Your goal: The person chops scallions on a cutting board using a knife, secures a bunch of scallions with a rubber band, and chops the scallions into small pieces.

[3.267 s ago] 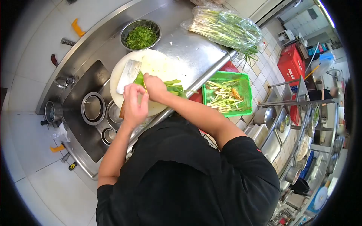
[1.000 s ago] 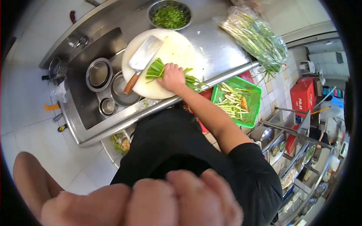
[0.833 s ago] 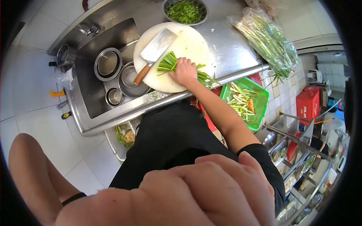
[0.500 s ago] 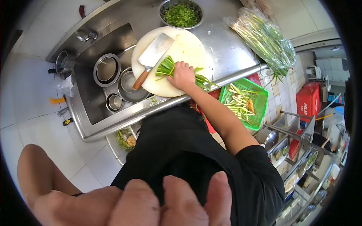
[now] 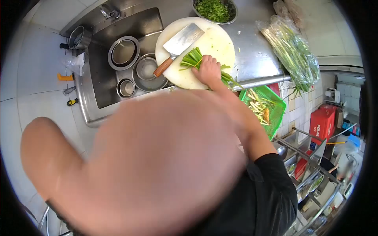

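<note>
My right hand (image 5: pixel 208 70) is closed around a bunch of scallion greens (image 5: pixel 191 58) and rests on a round white cutting board (image 5: pixel 217 41). To the left of the bunch, a cleaver (image 5: pixel 183 38) with a wooden handle lies flat on the board, its handle reaching past the edge. My left hand (image 5: pixel 165 149) is raised very close to the camera, large and smeared by motion. Its fingers cannot be made out, and it covers my body and part of the counter's front edge.
Left of the board, a steel sink (image 5: pixel 103 84) holds several round metal pots and bowls. A bowl of chopped greens (image 5: pixel 212 10) stands behind the board. Bagged scallions (image 5: pixel 289 51) lie at the right. Below the counter edge sits a green basket (image 5: pixel 278 114) with scallion pieces.
My left hand has moved up and across the view, and its fingers no longer show. The view has shifted, so the counter sits higher and further right. My right hand keeps its hold.
</note>
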Motion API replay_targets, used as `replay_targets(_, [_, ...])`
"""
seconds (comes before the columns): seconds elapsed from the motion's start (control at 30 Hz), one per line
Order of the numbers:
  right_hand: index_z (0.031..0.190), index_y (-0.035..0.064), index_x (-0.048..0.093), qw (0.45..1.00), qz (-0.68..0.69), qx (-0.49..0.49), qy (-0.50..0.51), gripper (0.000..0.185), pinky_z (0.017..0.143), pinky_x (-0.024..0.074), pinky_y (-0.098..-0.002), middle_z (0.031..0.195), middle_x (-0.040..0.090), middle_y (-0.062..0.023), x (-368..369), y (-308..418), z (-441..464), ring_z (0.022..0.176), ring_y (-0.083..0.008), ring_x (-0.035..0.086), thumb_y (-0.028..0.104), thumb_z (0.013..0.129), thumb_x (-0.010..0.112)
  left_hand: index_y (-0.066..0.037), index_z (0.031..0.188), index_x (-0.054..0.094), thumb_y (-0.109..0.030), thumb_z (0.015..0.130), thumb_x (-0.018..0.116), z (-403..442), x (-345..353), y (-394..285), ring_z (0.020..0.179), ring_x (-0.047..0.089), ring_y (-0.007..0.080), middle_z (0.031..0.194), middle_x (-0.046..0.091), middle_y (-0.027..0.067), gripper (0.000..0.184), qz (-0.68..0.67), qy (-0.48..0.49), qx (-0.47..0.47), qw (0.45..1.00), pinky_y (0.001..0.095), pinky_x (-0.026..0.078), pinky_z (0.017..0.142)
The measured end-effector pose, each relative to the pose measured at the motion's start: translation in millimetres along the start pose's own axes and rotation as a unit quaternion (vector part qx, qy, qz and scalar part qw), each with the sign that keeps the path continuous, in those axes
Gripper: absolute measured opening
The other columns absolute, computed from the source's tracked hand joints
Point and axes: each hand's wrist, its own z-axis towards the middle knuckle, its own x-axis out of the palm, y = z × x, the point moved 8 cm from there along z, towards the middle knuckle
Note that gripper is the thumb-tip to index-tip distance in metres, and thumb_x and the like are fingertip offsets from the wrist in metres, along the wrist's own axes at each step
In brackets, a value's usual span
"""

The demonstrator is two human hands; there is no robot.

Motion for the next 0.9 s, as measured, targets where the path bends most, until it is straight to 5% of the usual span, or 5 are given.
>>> replay_targets(0.13, [0.127,-0.0027,0.055,1.000,0.023,0.003,0.013,0.069,0.102,0.0470,-0.0518,0.126,0.062,-0.0196,-7,-8,0,0.119,-0.0347,0.060,0.050,0.086,0.073,-0.002,0.106,0.066,-0.025,0.094,0.070,23,106,82,0.080,0.072,0.0399,0.079,0.070,0.0189,0.026,-0.075,0.271,-0.059,0.958,0.0537,0.056,0.075])
replay_targets(0.37, [0.127,-0.0023,0.054,0.998,-0.002,-0.039,-0.055,0.067,0.102,0.0465,-0.0506,0.124,0.062,-0.0200,-91,-28,-9,0.120,-0.0353,0.059,0.048,0.087,0.073,0.000,0.111,0.058,-0.034,0.091,0.076,35,281,211,0.109,0.063,0.0411,0.115,0.063,0.0214,0.044,-0.114,-0.035,-0.273,0.955,0.0515,0.052,0.090])
replay_targets(0.53, [0.136,-0.0033,0.049,0.996,-0.059,-0.072,-0.016,0.082,0.101,0.0475,-0.0520,0.126,0.058,-0.0195,-31,-30,4,0.119,-0.0360,0.059,0.055,0.084,0.076,-0.002,0.124,0.051,-0.035,0.087,0.081,65,337,225,0.115,0.057,0.0432,0.125,0.055,0.0211,0.058,-0.110,-0.098,-0.279,0.949,0.0528,0.050,0.094])
replay_targets(0.7, [0.155,-0.0068,0.034,0.993,-0.069,-0.038,-0.086,0.109,0.120,0.0284,-0.0658,0.151,0.047,-0.0264,-55,-9,-25,0.142,-0.0415,0.046,0.060,0.082,0.077,-0.003,0.127,0.049,-0.030,0.090,0.077,82,347,221,0.112,0.061,0.0444,0.125,0.058,0.0230,0.054,-0.146,-0.046,-0.292,0.944,0.0545,0.054,0.092])
replay_targets(0.9, [0.147,-0.0047,0.048,0.972,0.004,-0.113,0.209,0.094,0.114,0.0409,-0.0569,0.143,0.055,-0.0262,-98,36,-44,0.138,-0.0380,0.051,0.054,0.081,0.081,-0.004,0.130,0.048,-0.013,0.092,0.064,85,372,228,0.104,0.065,0.0464,0.117,0.065,0.0249,0.042,-0.143,-0.112,-0.250,0.951,0.0577,0.053,0.090])
